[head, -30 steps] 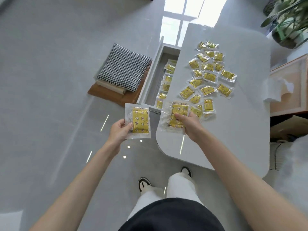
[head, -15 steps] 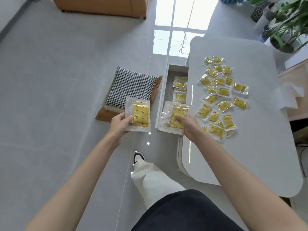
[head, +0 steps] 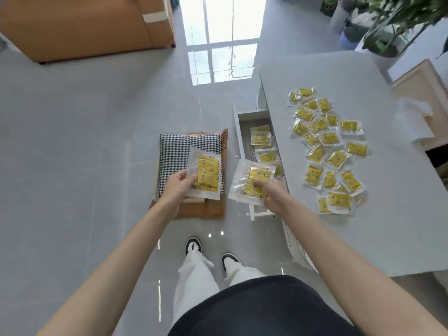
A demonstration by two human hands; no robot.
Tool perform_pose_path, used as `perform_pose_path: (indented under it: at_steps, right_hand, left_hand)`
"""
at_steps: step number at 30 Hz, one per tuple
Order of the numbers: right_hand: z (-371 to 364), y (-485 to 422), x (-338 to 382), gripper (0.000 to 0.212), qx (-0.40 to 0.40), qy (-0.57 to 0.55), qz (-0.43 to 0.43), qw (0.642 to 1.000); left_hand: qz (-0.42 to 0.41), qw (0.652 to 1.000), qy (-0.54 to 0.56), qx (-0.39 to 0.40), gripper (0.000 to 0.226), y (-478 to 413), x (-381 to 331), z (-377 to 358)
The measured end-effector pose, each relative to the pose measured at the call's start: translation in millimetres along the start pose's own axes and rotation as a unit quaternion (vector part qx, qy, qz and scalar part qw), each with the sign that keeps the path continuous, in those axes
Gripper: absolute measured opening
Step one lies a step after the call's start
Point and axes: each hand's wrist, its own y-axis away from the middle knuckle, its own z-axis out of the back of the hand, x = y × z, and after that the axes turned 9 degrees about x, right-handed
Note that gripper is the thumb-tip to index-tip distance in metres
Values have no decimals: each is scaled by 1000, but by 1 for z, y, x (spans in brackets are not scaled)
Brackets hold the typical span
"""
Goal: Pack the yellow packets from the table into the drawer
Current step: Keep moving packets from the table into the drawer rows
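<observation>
My left hand (head: 178, 185) grips one yellow packet (head: 208, 174) in clear wrap, held over the checked cushion left of the drawer. My right hand (head: 272, 193) grips a second yellow packet (head: 252, 181) just above the near end of the open drawer (head: 243, 139). Several yellow packets (head: 263, 147) lie inside the drawer. Many more yellow packets (head: 326, 146) are spread over the grey table (head: 363, 214) to the right.
A black-and-white checked cushion (head: 179, 151) lies on a brown pad (head: 206, 210) on the floor beside the drawer. An orange sofa (head: 80, 25) stands at the far left. Potted plants (head: 388, 23) and a wooden cabinet (head: 421, 88) are at the right.
I have stepped left, and the view has shifted. My right hand has carried its packet off the table to above the drawer. My left hand keeps its packet, now over the cushion.
</observation>
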Motion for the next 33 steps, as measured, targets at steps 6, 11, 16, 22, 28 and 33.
perform_pose_path:
  at_steps: [6, 11, 16, 22, 28, 33]
  right_hand:
    - [-14, -9, 4, 23, -57, -106, 23, 992]
    - [-18, -3, 6, 9, -107, -201, 40, 973]
    - [-5, 6, -3, 18, -133, -271, 40, 953]
    - [31, 12, -6, 8, -154, -316, 29, 936]
    - [56, 4, 17, 8, -148, -336, 29, 930]
    - [64, -7, 40, 8, -143, -351, 27, 925]
  left_hand:
    - [19, 994, -54, 97, 11, -61, -34, 20]
    - [33, 980, -102, 170, 11, -109, -67, 22]
    - [33, 965, -132, 225, 12, -146, -91, -4]
    - [40, 954, -180, 235, 9, -183, -109, -51]
    - [27, 963, -153, 220, 28, -207, -131, -89]
    - [22, 968, -148, 200, 30, -226, -148, -110]
